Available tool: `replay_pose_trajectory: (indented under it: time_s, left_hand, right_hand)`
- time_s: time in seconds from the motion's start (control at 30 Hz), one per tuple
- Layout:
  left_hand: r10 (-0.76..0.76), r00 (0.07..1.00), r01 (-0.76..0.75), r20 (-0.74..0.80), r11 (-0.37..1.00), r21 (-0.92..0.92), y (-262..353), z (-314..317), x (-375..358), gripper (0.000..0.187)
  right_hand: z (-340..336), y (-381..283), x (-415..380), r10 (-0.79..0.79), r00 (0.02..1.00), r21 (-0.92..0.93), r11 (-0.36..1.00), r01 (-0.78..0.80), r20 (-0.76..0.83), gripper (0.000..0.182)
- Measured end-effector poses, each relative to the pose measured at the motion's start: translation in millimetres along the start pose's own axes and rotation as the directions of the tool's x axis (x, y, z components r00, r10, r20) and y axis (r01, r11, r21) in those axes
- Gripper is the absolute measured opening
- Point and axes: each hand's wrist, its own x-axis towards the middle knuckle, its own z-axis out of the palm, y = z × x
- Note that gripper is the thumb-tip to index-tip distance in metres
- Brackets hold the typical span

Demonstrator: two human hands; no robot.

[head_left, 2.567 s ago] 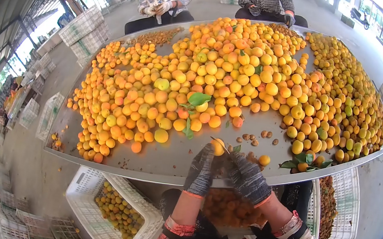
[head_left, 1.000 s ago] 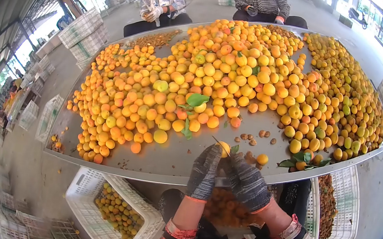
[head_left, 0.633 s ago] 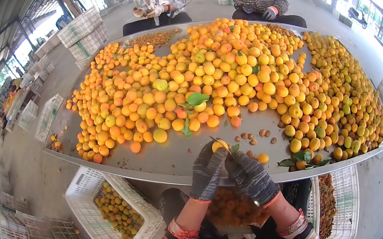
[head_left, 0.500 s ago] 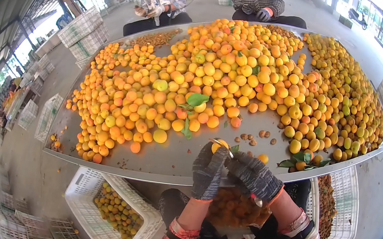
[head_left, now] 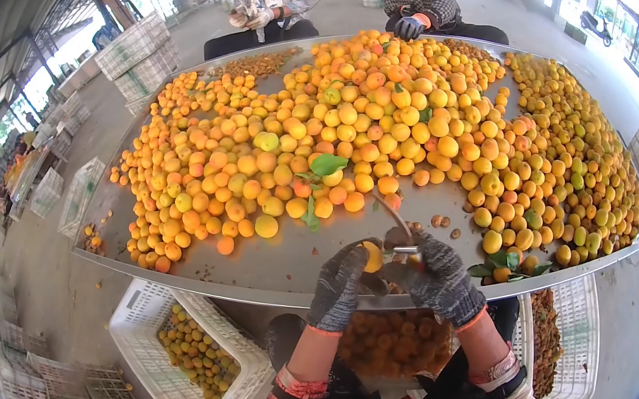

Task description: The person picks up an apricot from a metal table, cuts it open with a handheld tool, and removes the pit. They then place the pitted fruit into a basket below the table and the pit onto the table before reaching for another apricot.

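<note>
My left hand (head_left: 338,285), in a dark grey knit glove, is closed around a yellow-orange apricot (head_left: 371,257) at the near edge of the metal table. Just to its right, my gloved right hand (head_left: 443,278) grips a slim metal tool (head_left: 405,249); its exact kind is hard to make out. A curved brown streak, blurred by motion, rises from the tool toward the heap. Several brown pits (head_left: 440,221) lie beyond my right hand. The large apricot heap (head_left: 363,124) spreads across the table beyond both hands.
Below the table's front edge stand a white crate (head_left: 237,319) with apricots and another crate (head_left: 579,358) with brown pieces. Loose apricots with leaves (head_left: 511,263) lie at the front right. Two people sit across the table (head_left: 292,277). Stacked crates (head_left: 140,52) stand left.
My hands have moved apart, the right one shifting right and turning with the metal tool. The apricot in my left hand shows more. The right-hand person across has moved a gloved hand leftward.
</note>
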Motion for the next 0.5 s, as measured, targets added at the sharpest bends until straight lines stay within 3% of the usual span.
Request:
replay_pose_trajectory:
  time_s: [0.03,0.07,0.2,0.23,0.27,0.3,0.37,0.4,0.47,0.5]
  left_hand:
    - [0.051,0.999,-0.049,-0.007,0.985,0.164,-6,0,2,0.030]
    - [0.103,0.995,-0.096,-0.006,0.942,0.322,-11,-1,3,0.029]
    - [0.115,0.993,-0.108,-0.006,0.951,0.290,-38,-15,9,0.028]
    - [0.380,0.923,-0.351,0.068,0.750,0.560,-56,-22,14,0.027]
    - [0.578,0.786,-0.517,0.219,0.419,0.747,-63,-21,16,0.027]
    - [0.578,0.786,-0.518,0.220,0.420,0.745,-68,-19,16,0.027]
    - [0.541,0.840,-0.412,0.045,0.581,0.702,-66,-9,11,0.029]
    - [0.541,0.840,-0.410,0.042,0.582,0.702,-62,-4,7,0.029]
    - [0.309,0.935,-0.229,-0.175,0.902,0.366,-53,7,4,0.030]
    - [0.309,0.935,-0.230,-0.174,0.902,0.366,-52,10,7,0.030]
  right_hand:
    - [4,1,7,0.009,0.999,0.115,0.993,-0.015,0.052,0.045]
    - [5,-14,2,-0.270,0.959,-0.523,0.808,0.272,0.082,0.048]
    - [6,-13,4,-0.244,0.961,-0.348,0.896,0.276,0.133,0.050]
    - [7,-11,4,-0.290,0.942,-0.477,0.813,0.335,0.166,0.052]
    - [8,-9,4,-0.331,0.921,-0.594,0.707,0.385,0.204,0.055]
    - [10,-4,4,-0.330,0.922,-0.595,0.706,0.384,0.203,0.055]
    - [16,10,2,-0.471,0.882,-0.512,0.753,0.413,0.018,0.055]
    - [18,13,2,-0.470,0.882,-0.511,0.753,0.414,0.021,0.055]
    - [20,19,2,-0.479,0.878,-0.550,0.732,0.403,0.007,0.052]
    - [22,25,2,-0.479,0.878,-0.550,0.732,0.403,0.006,0.052]
